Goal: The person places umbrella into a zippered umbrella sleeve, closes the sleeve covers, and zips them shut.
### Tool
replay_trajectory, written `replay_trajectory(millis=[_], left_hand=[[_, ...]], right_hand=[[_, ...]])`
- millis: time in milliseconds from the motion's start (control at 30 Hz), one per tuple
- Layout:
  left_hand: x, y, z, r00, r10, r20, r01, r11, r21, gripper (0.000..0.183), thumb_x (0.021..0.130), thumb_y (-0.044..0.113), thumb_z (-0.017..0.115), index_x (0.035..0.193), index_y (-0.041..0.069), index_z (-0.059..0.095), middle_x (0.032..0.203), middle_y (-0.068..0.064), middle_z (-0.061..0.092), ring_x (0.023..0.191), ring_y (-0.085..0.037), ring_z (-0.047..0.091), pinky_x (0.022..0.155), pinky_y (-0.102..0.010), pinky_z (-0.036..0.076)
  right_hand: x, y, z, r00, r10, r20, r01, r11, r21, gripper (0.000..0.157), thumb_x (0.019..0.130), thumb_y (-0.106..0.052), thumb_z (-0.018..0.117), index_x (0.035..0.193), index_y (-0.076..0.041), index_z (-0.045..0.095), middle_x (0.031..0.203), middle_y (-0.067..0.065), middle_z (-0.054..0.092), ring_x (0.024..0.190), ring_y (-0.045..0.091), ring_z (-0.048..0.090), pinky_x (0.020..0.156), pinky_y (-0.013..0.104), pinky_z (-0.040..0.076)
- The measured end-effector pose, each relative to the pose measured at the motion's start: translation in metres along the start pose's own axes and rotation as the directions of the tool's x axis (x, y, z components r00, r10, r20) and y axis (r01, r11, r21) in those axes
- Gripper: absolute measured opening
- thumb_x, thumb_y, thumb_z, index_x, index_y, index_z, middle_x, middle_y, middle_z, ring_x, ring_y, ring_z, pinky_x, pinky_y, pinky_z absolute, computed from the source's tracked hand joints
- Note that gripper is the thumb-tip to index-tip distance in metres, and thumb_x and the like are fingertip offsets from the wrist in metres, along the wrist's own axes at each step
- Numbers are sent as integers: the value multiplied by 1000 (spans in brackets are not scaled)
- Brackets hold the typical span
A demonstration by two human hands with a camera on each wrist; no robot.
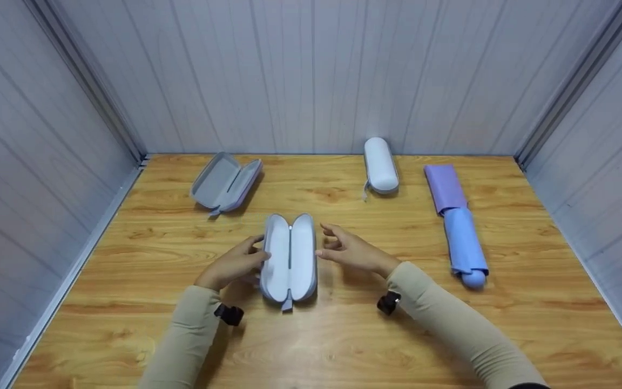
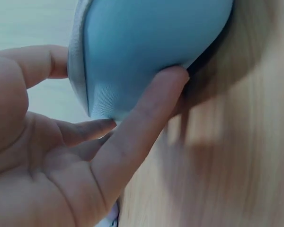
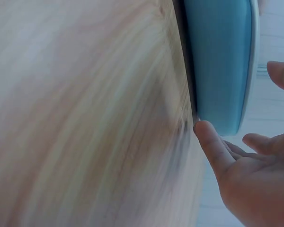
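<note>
An opened light blue-grey glasses case (image 1: 303,254) lies on the table in front of me, white inside, with its zip tab toward me. My left hand (image 1: 238,263) holds its left side, thumb at the rim and fingers against the outer wall. In the left wrist view, a fingertip (image 2: 173,75) presses on the smooth blue shell (image 2: 146,42). My right hand (image 1: 353,249) is beside the case's right side, fingers loosely bent, holding nothing. The right wrist view shows that hand (image 3: 260,175) close to the shell (image 3: 220,61); whether it touches, I cannot tell.
A second opened glasses case (image 1: 216,183), grey inside, lies at the back left. A closed white case (image 1: 381,165) sits by the back wall. On the right lies a folded umbrella in a purple (image 1: 445,186) and blue (image 1: 465,237) cover. Panel walls (image 1: 311,75) enclose the table.
</note>
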State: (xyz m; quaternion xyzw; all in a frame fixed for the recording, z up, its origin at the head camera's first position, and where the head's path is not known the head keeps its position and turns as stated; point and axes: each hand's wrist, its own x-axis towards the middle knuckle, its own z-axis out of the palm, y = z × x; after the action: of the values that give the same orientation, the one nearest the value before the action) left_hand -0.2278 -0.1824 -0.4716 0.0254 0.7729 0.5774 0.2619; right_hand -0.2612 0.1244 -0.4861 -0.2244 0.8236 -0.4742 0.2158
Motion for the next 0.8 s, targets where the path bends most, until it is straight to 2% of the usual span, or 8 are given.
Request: replay_trajectory(millis=[233, 433, 667, 800], left_hand=[[8, 1, 18, 999, 38, -10, -38, 999, -2, 66, 102, 21, 56, 158, 6, 24, 135, -27, 48, 107, -35, 61, 83, -44, 57], [14, 3, 25, 999, 26, -27, -27, 999, -29, 66, 102, 23, 57, 158, 9, 25, 137, -26, 45, 110, -35, 60, 82, -44, 58], [21, 4, 37, 999, 42, -12, -43, 997, -69, 65, 102, 22, 57, 158, 10, 26, 135, -27, 46, 111, -37, 60, 82, -44, 58], [26, 4, 46, 998, 55, -9, -55, 990, -127, 66, 101, 23, 57, 158, 11, 26, 138, -27, 45, 112, -36, 61, 82, -44, 58]], right_hand=[[-1, 0, 1, 999, -28, -33, 31, 995, 90, 87, 93, -32, 73, 160, -11, 22, 153, 18, 37, 120, 30, 57, 93, 37, 54], [-3, 1, -6, 998, -50, -45, 53, 996, 76, 84, 93, -25, 73, 158, -5, 24, 151, 18, 40, 116, 30, 59, 92, 38, 54], [-10, 8, -16, 1000, -10, -30, 14, 991, 130, 83, 94, -22, 72, 159, -6, 23, 157, 15, 34, 120, 31, 56, 91, 41, 55], [-15, 13, -23, 999, 10, -41, -4, 990, 144, 82, 94, -21, 73, 159, -7, 25, 151, 16, 40, 108, 28, 61, 87, 40, 56]])
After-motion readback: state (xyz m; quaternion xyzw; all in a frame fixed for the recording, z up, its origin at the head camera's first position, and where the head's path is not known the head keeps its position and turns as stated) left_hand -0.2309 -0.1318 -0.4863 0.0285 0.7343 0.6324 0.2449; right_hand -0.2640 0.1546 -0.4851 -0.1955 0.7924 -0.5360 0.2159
